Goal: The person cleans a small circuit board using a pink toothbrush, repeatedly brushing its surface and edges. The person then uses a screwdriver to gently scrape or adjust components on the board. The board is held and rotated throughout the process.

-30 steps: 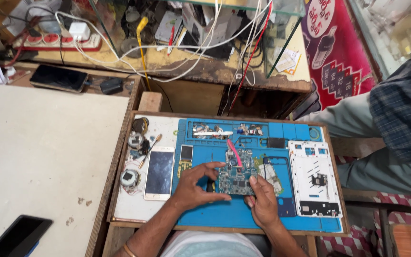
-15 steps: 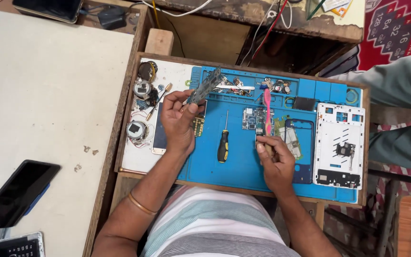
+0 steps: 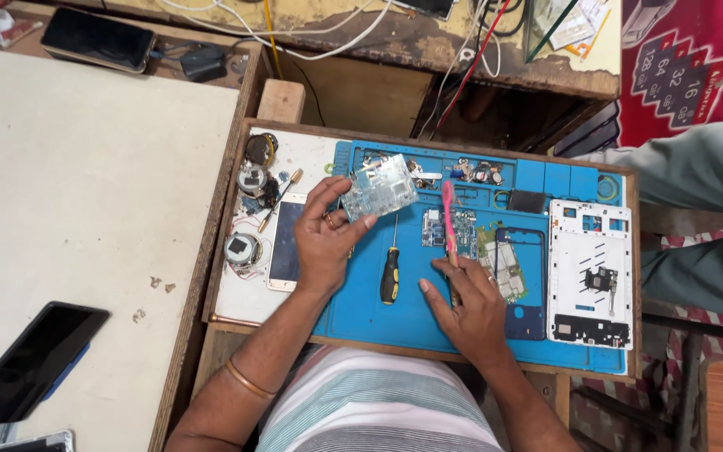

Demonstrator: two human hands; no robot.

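My left hand [image 3: 324, 238] holds up a pale green circuit board [image 3: 378, 187] above the blue work mat [image 3: 361, 318]. My right hand [image 3: 466, 305] grips a pink-handled brush [image 3: 449, 218] whose head rests by a small blue circuit board [image 3: 437, 228] lying on the mat. A black and yellow screwdriver [image 3: 390, 272] lies on the mat between my hands. A blue phone frame [image 3: 516, 276] with a green board in it sits right of my right hand. A white phone chassis [image 3: 589, 272] lies at the mat's right end.
A phone with a white face [image 3: 282, 243] and small round parts [image 3: 243, 249] lie on the tray's left strip. Dark phones [image 3: 31, 364] [image 3: 98, 39] rest on the pale table at left. Cables run along the back ledge. Another person's sleeve [image 3: 696, 176] is at right.
My left hand has turned the board so its flat face shows. The view has come closer. My right hand still holds the brush in much the same place.
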